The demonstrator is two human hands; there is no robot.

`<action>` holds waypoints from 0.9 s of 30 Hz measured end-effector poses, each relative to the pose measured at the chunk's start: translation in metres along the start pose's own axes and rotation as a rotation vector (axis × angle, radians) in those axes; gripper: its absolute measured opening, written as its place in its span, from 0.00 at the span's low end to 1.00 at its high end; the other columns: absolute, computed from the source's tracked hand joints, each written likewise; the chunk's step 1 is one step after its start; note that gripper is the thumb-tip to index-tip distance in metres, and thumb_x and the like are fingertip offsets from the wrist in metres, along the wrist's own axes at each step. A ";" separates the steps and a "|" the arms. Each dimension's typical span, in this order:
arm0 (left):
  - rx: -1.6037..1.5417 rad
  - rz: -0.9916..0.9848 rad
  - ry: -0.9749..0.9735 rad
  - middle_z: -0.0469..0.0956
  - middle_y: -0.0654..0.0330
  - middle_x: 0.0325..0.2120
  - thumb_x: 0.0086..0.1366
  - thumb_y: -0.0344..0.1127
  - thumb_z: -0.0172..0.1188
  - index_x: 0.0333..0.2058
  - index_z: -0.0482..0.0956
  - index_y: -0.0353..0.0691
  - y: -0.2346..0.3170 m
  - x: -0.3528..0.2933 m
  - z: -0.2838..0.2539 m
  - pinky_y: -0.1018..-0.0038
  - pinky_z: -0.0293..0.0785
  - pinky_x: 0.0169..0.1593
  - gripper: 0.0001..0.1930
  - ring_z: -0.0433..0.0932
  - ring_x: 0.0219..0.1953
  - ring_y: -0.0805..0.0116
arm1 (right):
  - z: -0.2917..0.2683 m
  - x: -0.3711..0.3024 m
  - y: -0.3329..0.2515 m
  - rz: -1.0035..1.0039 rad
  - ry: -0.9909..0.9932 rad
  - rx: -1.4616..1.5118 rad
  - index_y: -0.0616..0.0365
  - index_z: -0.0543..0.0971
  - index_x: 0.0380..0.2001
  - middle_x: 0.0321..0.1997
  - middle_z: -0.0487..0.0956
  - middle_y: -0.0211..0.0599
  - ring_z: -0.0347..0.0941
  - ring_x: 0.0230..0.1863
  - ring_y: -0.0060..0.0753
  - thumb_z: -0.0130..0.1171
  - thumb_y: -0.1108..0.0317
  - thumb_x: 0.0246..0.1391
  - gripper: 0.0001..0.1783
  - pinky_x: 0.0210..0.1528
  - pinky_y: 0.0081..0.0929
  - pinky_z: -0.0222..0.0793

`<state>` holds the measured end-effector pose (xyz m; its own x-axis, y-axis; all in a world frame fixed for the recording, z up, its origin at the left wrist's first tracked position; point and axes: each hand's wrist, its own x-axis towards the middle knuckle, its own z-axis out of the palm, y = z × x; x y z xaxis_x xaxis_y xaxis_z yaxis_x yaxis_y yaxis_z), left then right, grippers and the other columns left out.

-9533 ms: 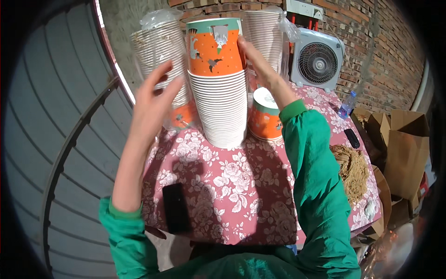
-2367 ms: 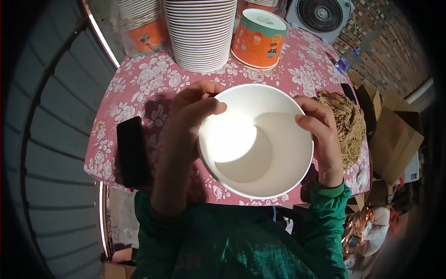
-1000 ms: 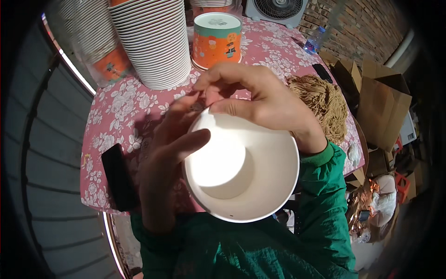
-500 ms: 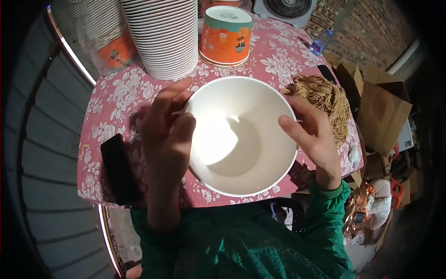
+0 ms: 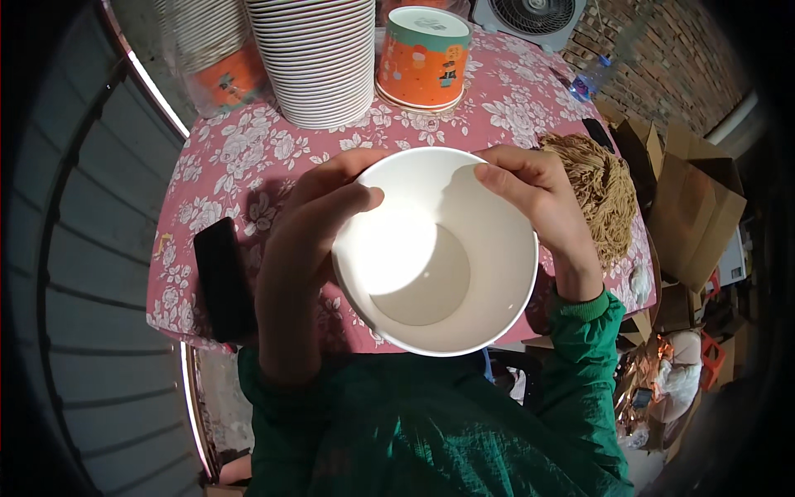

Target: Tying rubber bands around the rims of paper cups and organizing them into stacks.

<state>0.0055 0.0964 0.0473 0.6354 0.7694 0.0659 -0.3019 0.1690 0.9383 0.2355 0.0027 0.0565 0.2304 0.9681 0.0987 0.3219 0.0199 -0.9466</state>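
A large white paper bucket [image 5: 489, 282] faces me with its mouth up, and its inside looks bare and partly sunlit. My left hand [image 5: 327, 207] grips the upper left of its rim, thumb inside and fingers behind the wall. On the upper right of the rim, my right hand [image 5: 530, 195] holds it the same way. Behind the bucket rises a tall stack of nested white paper buckets [image 5: 319, 66]. To its right, an orange and green printed paper bucket [image 5: 426, 62] stands upside down on the table.
The table wears a pink floral cloth [image 5: 224, 178]. A black phone [image 5: 224, 277] lies at left, and a bundle of tan string [image 5: 596, 190] at right. More buckets in plastic [image 5: 224, 83], a fan [image 5: 534, 16] and a bottle [image 5: 590, 79] stand behind. Cardboard boxes [image 5: 696, 207] are at right.
Both hands have slid toward the far side of the rim, with the right thumb now inside the wall. The bucket is tilted a little differently, and the whole view has shifted slightly.
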 end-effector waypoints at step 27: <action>0.410 0.610 -0.383 0.80 0.50 0.42 0.67 0.54 0.62 0.52 0.73 0.33 -0.045 0.048 -0.060 0.68 0.77 0.47 0.29 0.80 0.43 0.63 | -0.003 0.000 0.015 -0.037 0.109 0.065 0.68 0.84 0.35 0.26 0.82 0.28 0.74 0.27 0.15 0.60 0.69 0.65 0.11 0.30 0.19 0.67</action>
<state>0.0073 0.1626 -0.0125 0.6643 0.3777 0.6450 -0.4359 -0.5053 0.7448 0.2429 0.0021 0.0427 0.3188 0.9336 0.1633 0.2722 0.0748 -0.9593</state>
